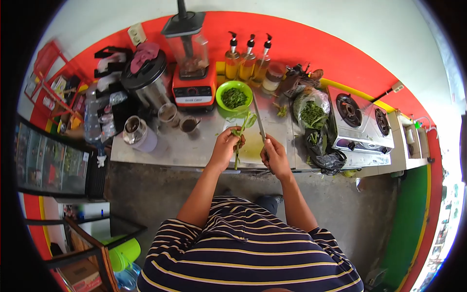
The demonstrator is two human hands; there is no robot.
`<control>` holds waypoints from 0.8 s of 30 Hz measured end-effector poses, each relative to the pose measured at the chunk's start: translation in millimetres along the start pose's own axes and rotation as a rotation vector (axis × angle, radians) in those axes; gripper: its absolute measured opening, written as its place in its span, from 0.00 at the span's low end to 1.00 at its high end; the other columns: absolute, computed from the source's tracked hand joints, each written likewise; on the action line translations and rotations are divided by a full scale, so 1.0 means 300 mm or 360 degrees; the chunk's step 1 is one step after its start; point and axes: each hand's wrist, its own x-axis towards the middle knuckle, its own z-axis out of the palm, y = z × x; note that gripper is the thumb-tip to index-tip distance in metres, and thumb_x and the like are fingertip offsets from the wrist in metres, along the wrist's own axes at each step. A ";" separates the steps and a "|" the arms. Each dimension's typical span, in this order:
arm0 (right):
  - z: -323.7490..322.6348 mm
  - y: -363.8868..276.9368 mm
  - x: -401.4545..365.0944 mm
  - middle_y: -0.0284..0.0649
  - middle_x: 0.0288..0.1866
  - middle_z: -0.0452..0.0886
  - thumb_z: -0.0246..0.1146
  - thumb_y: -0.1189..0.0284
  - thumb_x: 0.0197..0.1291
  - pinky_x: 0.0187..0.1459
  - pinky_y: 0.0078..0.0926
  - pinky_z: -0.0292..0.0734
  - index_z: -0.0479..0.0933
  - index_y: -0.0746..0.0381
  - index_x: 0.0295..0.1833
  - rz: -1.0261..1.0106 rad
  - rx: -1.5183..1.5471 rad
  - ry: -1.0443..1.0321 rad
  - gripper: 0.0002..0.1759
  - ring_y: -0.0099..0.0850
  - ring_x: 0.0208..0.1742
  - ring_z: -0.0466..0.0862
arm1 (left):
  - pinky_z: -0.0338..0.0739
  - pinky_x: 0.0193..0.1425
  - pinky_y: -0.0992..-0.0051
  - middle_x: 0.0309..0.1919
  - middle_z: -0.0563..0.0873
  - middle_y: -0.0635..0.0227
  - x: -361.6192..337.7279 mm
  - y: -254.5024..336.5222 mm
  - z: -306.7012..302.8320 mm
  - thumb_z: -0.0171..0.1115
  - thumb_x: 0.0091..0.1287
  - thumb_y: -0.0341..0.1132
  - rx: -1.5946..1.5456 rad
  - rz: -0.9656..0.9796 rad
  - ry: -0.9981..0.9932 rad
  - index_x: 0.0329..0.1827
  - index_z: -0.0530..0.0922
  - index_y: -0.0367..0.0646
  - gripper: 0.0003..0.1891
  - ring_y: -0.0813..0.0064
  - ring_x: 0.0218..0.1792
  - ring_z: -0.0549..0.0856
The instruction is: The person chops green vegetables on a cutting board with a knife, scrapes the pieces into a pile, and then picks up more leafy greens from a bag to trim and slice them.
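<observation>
In the head view, the person stands at a metal worktop (185, 146). In the middle of the frame, the left hand (225, 148) has its fingers closed around a long green stalk (244, 122). It holds the stalk over a pale cutting board (250, 148), likely so it does not slip. Just to the right, the right hand (276, 156) grips a knife (259, 121) by the handle. The blade points away from the body, beside the stalk. A green bowl (234, 96) of chopped leaves sits just behind the board, probably so it is easy to reach. A bag of greens (311, 113) lies further right, next to a gas stove (362, 121).
</observation>
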 end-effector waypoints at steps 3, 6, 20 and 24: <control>0.022 -0.050 -0.002 0.30 0.21 0.72 0.51 0.59 0.81 0.19 0.17 0.61 0.63 0.67 0.77 -0.0007 0.0090 0.0007 0.30 0.16 0.18 0.66 | 0.77 0.47 0.76 0.37 0.83 0.71 0.013 0.018 0.037 0.53 0.72 0.28 0.0032 -0.0016 -0.0136 0.55 0.78 0.41 0.11 0.80 0.39 0.82; 0.035 -0.073 0.005 0.30 0.21 0.70 0.50 0.59 0.81 0.20 0.17 0.62 0.61 0.63 0.80 -0.0036 0.0149 0.0013 0.30 0.17 0.19 0.66 | 0.79 0.50 0.75 0.38 0.83 0.71 0.035 0.006 0.049 0.51 0.70 0.25 0.0140 0.0021 -0.0291 0.54 0.77 0.41 0.12 0.79 0.40 0.82; 0.082 -0.072 0.053 0.34 0.21 0.71 0.44 0.58 0.83 0.21 0.18 0.64 0.60 0.57 0.80 -0.0107 0.0429 -0.0142 0.27 0.20 0.17 0.67 | 0.75 0.50 0.79 0.39 0.84 0.71 0.051 0.047 0.028 0.54 0.76 0.30 0.0414 0.0284 -0.0431 0.57 0.80 0.36 0.12 0.80 0.42 0.83; 0.094 -0.089 0.047 0.32 0.22 0.71 0.46 0.61 0.82 0.22 0.18 0.65 0.57 0.55 0.83 -0.0145 0.0419 -0.0206 0.29 0.18 0.18 0.66 | 0.75 0.47 0.78 0.36 0.83 0.72 0.038 0.070 0.046 0.58 0.77 0.31 0.0591 0.0370 -0.0331 0.55 0.80 0.36 0.10 0.82 0.39 0.81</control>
